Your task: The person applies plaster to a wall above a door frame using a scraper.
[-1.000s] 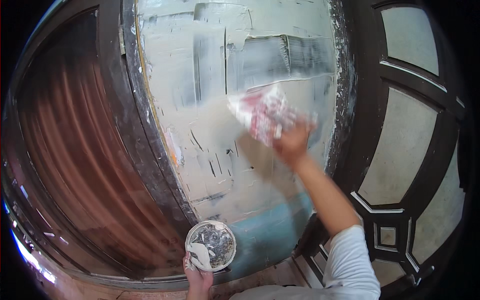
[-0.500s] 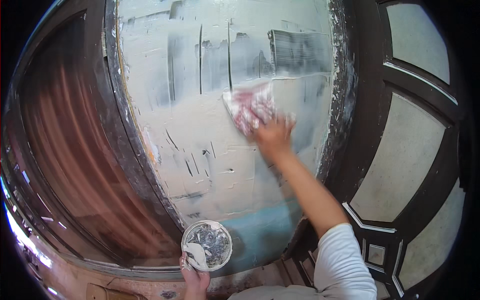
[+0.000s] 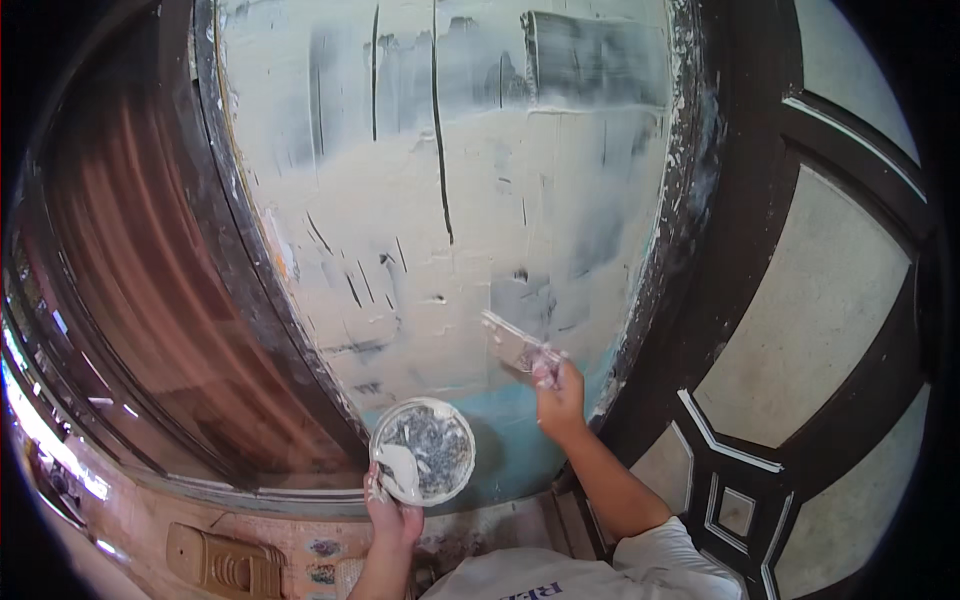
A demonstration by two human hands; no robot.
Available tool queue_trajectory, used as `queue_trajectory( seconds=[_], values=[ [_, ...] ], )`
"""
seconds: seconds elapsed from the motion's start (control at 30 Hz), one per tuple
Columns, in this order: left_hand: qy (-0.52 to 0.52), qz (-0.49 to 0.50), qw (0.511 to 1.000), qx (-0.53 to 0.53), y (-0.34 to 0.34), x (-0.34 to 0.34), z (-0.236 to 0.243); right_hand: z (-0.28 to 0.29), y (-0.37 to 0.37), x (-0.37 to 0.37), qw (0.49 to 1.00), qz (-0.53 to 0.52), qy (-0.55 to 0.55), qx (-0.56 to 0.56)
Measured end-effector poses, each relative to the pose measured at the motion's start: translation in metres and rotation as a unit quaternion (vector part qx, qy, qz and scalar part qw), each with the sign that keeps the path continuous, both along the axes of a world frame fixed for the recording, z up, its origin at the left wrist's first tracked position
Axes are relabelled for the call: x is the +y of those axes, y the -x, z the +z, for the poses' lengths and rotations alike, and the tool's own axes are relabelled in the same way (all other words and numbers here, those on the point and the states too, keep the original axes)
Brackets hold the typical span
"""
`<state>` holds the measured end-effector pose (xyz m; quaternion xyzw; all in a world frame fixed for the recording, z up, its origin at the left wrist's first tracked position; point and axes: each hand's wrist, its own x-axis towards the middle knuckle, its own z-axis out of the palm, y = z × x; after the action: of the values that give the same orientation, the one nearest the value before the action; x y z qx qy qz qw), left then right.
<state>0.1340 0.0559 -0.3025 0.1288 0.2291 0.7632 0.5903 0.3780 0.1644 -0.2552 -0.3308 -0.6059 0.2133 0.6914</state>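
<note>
My right hand (image 3: 562, 397) is closed on a wide, putty-smeared scraper (image 3: 512, 345), its blade near the lower part of the wall panel. White filler coats the fingers there. Low in the middle, my left hand (image 3: 395, 510) grips a round, shallow tub (image 3: 466, 440) by its side, with the open top facing me. Inside the tub, a white lump of filler (image 3: 400, 468) sits by the left rim, and grey-white smears cover the bottom. Cream filler covers much of the wall panel (image 3: 400, 200), with dark slits and grey patches showing through.
A dark frame with reddish-brown curtain folds (image 3: 150, 270) stands on the left. On the right are dark panelled doors (image 3: 745, 300) with pale insets. Brown plastic furniture (image 3: 225, 560), perhaps a stool, stands on the floor at lower left. A turquoise strip (image 3: 500, 430) runs low on the wall.
My right hand has moved down the wall with the scraper, from the middle to the lower right. My view has tilted lower. My left hand still holds the tub.
</note>
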Motion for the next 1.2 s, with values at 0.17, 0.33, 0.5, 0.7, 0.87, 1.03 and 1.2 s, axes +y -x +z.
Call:
queue_trajectory(
  seconds=[0.17,0.33,0.5,0.7,0.87,1.03,1.2],
  values=[
    [-0.013,-0.024,1.0,0.0,-0.015,0.004,0.018,0.019,-0.008,-0.015,0.974,0.145,0.045,0.169],
    [-0.006,-0.018,1.0,0.014,-0.03,0.005,0.019,0.019,-0.01,-0.027,0.948,0.18,0.084,0.249],
    [-0.001,-0.028,1.0,0.004,-0.045,0.004,0.019,0.008,-0.02,-0.033,0.953,0.189,0.095,0.217],
    [-0.014,-0.02,0.999,0.027,-0.055,0.001,0.027,0.018,-0.043,-0.036,0.991,0.104,0.069,0.047],
    [-0.009,-0.015,1.0,-0.007,-0.064,0.001,0.036,0.029,-0.06,-0.042,0.987,0.026,0.044,-0.155],
    [-0.028,0.013,0.997,0.07,-0.073,0.008,0.022,0.03,-0.061,-0.049,0.973,0.023,0.087,-0.21],
    [-0.03,0.033,0.994,0.095,-0.081,0.011,0.015,0.014,-0.062,-0.045,0.962,0.004,0.064,-0.264]
  ],
)
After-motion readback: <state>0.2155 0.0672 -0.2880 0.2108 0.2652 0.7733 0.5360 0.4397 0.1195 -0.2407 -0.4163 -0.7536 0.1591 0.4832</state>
